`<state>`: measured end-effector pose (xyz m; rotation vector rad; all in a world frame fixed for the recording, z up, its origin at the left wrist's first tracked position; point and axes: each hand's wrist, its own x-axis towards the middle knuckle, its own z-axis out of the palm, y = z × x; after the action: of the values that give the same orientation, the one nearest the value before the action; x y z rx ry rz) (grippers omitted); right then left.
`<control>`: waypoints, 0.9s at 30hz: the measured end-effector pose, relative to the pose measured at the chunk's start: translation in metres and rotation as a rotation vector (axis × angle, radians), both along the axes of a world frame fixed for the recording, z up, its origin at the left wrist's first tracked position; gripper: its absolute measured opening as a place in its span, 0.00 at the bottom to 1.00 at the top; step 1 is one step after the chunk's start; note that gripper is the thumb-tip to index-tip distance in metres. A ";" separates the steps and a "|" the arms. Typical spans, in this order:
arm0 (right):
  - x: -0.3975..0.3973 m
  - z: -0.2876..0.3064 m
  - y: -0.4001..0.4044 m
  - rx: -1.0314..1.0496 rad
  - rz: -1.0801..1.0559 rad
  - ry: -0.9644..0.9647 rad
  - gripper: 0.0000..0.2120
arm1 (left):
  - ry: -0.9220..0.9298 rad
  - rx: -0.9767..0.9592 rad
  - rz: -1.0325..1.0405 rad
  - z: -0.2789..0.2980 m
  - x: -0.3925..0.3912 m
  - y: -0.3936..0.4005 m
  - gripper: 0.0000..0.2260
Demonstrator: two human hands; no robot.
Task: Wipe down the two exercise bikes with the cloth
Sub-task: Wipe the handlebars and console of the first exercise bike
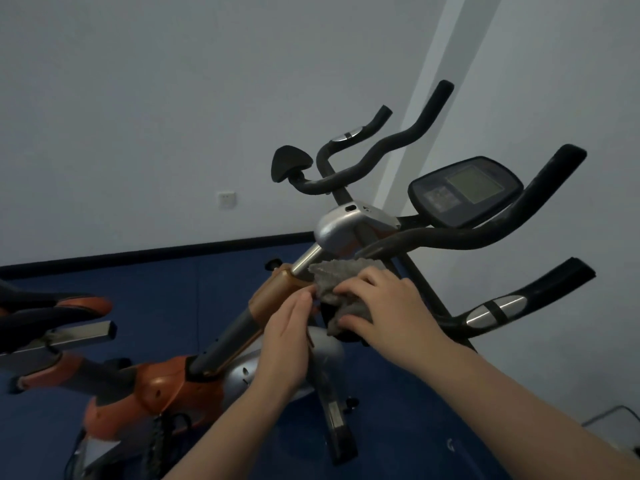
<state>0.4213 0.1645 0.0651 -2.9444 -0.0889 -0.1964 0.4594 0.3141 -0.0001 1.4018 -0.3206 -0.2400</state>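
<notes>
An orange and silver exercise bike [166,386] fills the middle of the view, its black handlebars [460,233] and console [465,190] up at the right. A grey cloth [332,282] is pressed against the stem just below the handlebar clamp, under my right hand [384,303], whose fingers grip it. My left hand [287,341] rests flat against the orange stem collar [273,292], fingertips touching the cloth's edge. A second bike shows only as a black and orange saddle [52,306] at the left edge.
The blue floor [173,289] meets a white wall [173,116] behind the bikes, with a wall socket [227,199] low on it. A dark cable [609,415] lies on the floor at the far right.
</notes>
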 end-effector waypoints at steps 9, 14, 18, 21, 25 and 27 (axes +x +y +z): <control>0.002 -0.005 0.030 -0.163 -0.096 -0.034 0.18 | 0.051 -0.061 -0.088 -0.002 0.018 0.005 0.14; -0.006 0.009 0.023 -0.178 -0.128 0.118 0.14 | 0.026 -0.021 -0.153 0.001 0.020 0.005 0.10; -0.007 0.017 0.009 -0.091 -0.355 -0.045 0.11 | -0.012 -0.009 -0.231 0.003 0.027 0.008 0.10; 0.007 0.001 0.027 -0.087 -0.487 -0.157 0.11 | -0.013 -0.013 -0.255 0.003 0.029 0.008 0.09; -0.006 -0.005 0.032 -0.194 -0.369 -0.050 0.12 | -0.004 -0.023 -0.249 0.000 0.033 0.005 0.09; -0.014 0.013 0.016 -0.149 -0.282 0.171 0.12 | 0.012 -0.030 -0.255 -0.001 0.035 0.003 0.08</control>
<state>0.4072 0.1803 0.0782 -3.0961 0.3517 0.0261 0.4940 0.3169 -0.0014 1.3287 -0.4919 -0.4509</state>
